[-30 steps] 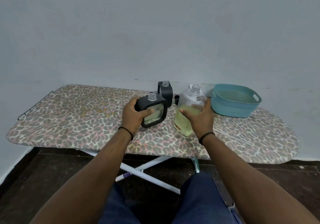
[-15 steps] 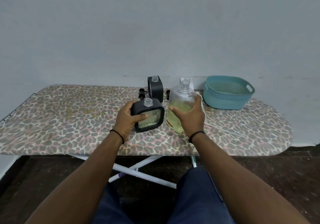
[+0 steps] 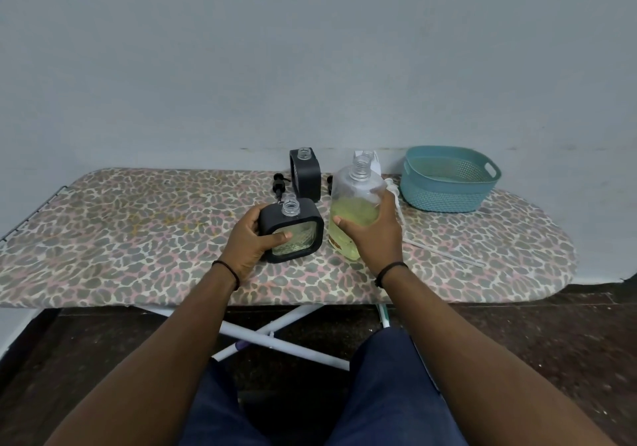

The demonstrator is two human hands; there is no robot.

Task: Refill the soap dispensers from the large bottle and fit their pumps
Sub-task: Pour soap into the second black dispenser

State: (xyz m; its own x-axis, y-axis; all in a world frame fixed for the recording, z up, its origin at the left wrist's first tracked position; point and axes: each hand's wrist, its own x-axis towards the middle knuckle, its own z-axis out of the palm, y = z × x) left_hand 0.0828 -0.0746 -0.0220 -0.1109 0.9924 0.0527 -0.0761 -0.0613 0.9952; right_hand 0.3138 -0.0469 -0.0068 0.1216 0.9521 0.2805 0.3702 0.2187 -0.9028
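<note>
The left hand (image 3: 249, 238) grips the near dispenser (image 3: 292, 230), a square black frame around ribbed clear glass. At its 3 o'clock the right hand (image 3: 370, 235) wraps the big bottle (image 3: 355, 211), smooth clear plastic about half full of yellow-green soap. Both threaded necks are open. To pour well, tip the bottle slowly, lip over the narrow neck. A 2nd dispenser (image 3: 305, 174) stands at 12 o'clock, a black pump (image 3: 278, 185) beside it, on the spotted fabric ironing board (image 3: 138, 232).
</note>
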